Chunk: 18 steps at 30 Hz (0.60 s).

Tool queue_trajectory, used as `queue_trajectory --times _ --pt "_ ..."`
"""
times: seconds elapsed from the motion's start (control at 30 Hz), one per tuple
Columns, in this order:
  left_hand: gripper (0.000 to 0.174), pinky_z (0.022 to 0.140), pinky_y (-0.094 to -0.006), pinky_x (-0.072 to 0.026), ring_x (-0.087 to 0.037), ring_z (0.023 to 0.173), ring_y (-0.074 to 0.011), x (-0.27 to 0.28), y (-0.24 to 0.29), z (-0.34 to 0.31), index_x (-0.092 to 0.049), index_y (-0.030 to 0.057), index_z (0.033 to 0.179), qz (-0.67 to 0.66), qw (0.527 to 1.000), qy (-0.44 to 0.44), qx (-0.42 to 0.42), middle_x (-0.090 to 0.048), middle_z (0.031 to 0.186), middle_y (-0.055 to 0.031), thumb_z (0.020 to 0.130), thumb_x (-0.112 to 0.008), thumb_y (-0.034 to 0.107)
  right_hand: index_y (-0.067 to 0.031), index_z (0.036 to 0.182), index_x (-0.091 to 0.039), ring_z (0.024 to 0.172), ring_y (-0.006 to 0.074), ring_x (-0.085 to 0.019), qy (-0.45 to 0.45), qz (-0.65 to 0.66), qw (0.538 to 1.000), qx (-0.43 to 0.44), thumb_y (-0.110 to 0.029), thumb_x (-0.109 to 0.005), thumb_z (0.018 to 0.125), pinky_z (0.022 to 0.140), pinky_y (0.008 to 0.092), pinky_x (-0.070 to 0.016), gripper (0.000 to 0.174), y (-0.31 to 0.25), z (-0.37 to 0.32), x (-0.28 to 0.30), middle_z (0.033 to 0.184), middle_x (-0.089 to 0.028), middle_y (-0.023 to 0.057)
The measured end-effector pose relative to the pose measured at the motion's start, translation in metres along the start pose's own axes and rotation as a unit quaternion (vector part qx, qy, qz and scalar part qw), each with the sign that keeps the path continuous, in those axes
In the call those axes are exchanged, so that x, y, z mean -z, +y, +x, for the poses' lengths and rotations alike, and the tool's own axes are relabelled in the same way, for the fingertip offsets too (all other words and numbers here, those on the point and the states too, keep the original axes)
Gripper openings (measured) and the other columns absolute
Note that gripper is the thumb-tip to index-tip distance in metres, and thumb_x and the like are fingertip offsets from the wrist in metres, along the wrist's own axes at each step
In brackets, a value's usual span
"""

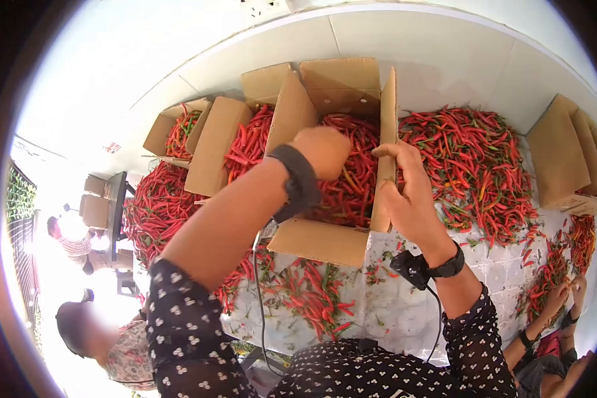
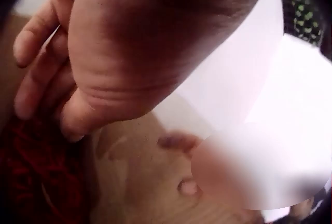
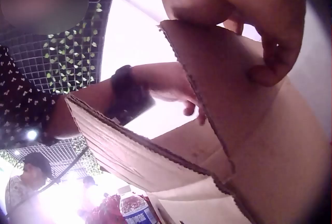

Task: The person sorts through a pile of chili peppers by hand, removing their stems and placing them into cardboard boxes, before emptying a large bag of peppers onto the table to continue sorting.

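Observation:
An open cardboard box (image 1: 322, 242) holds long red chilli peppers (image 1: 355, 199), a few of them orange. My left hand (image 1: 322, 151) is over the peppers inside the box, slightly blurred in the head view. Its fingers (image 2: 36, 81) hang loosely downward toward the peppers in the left wrist view, with nothing seen held. At the box's right side my right hand (image 1: 412, 207) grips the upright flap (image 3: 218, 68), thumb on one face and fingers on the other.
Loose chilli peppers (image 1: 464, 166) lie heaped right of the box. Left stand more pepper-filled boxes (image 1: 213, 149). Folded cardboard boxes (image 1: 564, 156) lean at the far right. Another person's hands (image 1: 564, 295) are at lower right; a seated person (image 1: 123, 351) is at lower left.

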<state>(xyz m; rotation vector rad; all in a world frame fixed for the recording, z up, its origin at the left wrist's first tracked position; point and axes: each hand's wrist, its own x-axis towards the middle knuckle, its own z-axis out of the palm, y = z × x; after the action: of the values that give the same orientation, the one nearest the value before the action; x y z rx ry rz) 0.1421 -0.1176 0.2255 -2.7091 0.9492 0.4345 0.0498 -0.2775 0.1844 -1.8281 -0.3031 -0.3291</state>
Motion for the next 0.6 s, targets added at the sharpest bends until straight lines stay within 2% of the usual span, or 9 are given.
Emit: queue_trajectory --times 0.07,0.13,0.27,0.4,0.47,0.5,0.57,0.6 --pt "0.015 0.069 -0.041 -0.0497 -0.061 0.078 -0.0342 -0.031 0.003 0.012 -0.065 0.0005 0.073 0.004 1.0 -0.016 -0.002 -0.062 0.08 -0.0206 0.066 -0.062 0.014 -0.0047 0.105 -0.051 0.096 0.0301 -0.048 0.006 -0.007 1.0 0.002 0.002 -0.045 0.069 0.085 0.0336 -0.0389 0.038 0.001 -0.004 0.002 0.107 -0.043 0.0178" --pt "0.017 0.073 -0.0399 -0.0499 -0.062 0.082 -0.034 -0.057 0.0 0.021 -0.066 0.0003 0.077 0.001 0.996 -0.087 0.021 -0.063 0.083 -0.0206 0.066 -0.062 0.013 -0.006 0.106 -0.051 0.095 0.0296 -0.048 0.017 0.003 1.0 0.006 0.002 -0.045 0.069 0.084 0.034 -0.0392 0.039 0.004 -0.007 0.004 0.107 -0.043 0.0176" --pt "0.02 0.073 -0.041 -0.0493 -0.061 0.083 -0.0344 -0.059 -0.003 0.012 -0.065 -0.001 0.081 -0.06 0.993 -0.08 0.059 -0.062 0.084 -0.0229 0.068 -0.061 0.013 -0.0065 0.107 -0.05 0.095 0.0295 -0.048 0.004 0.01 1.0 -0.002 0.002 -0.045 0.069 0.085 0.034 -0.039 0.039 0.006 -0.003 0.007 0.108 -0.043 0.017" --pt "0.018 0.072 -0.0423 -0.0489 -0.061 0.082 -0.0356 -0.064 -0.012 0.016 -0.064 -0.0011 0.078 -0.031 0.991 -0.098 0.08 -0.062 0.081 -0.0228 0.069 -0.061 0.014 -0.0062 0.106 -0.05 0.096 0.0297 -0.047 0.002 0.013 1.0 0.009 0.002 -0.045 0.069 0.086 0.0339 -0.0383 0.038 0.007 0.0 0.005 0.107 -0.043 0.0169" --pt "0.017 0.072 -0.0438 -0.0483 -0.06 0.08 -0.0376 -0.066 -0.024 0.021 -0.063 -0.0007 0.078 -0.112 0.986 0.041 0.121 -0.062 0.081 -0.022 0.067 -0.061 0.012 -0.0062 0.106 -0.051 0.097 0.0299 -0.047 0.0 0.013 1.0 0.011 0.002 -0.045 0.069 0.086 0.0339 -0.0381 0.038 0.007 0.001 0.004 0.107 -0.043 0.0169" --pt "0.017 0.072 -0.0438 -0.0483 -0.06 0.08 -0.0376 -0.066 -0.028 0.026 -0.063 -0.0007 0.078 -0.114 0.985 0.041 0.12 -0.062 0.081 -0.022 0.067 -0.061 0.012 -0.0061 0.106 -0.051 0.098 0.0301 -0.047 0.002 0.008 1.0 0.013 0.002 -0.045 0.069 0.087 0.0339 -0.0378 0.038 0.007 0.001 0.004 0.107 -0.043 0.017" --pt "0.016 0.072 -0.0453 -0.0473 -0.058 0.08 -0.0387 -0.064 -0.033 0.033 -0.062 0.0001 0.079 -0.125 0.973 0.162 0.111 -0.061 0.081 -0.0216 0.067 -0.06 0.01 -0.0061 0.105 -0.051 0.098 0.0303 -0.046 0.002 0.003 1.0 0.017 0.002 -0.046 0.068 0.087 0.0338 -0.0375 0.038 0.008 0.001 0.004 0.106 -0.043 0.017" --pt "0.016 0.072 -0.0453 -0.0473 -0.058 0.08 -0.0387 -0.074 -0.034 0.037 -0.062 0.0001 0.079 -0.125 0.972 0.164 0.112 -0.061 0.081 -0.0216 0.067 -0.06 0.01 -0.006 0.105 -0.051 0.099 0.0307 -0.046 0.002 -0.005 1.0 0.022 0.001 -0.046 0.068 0.088 0.0339 -0.0372 0.038 0.009 0.001 0.004 0.106 -0.043 0.0173"
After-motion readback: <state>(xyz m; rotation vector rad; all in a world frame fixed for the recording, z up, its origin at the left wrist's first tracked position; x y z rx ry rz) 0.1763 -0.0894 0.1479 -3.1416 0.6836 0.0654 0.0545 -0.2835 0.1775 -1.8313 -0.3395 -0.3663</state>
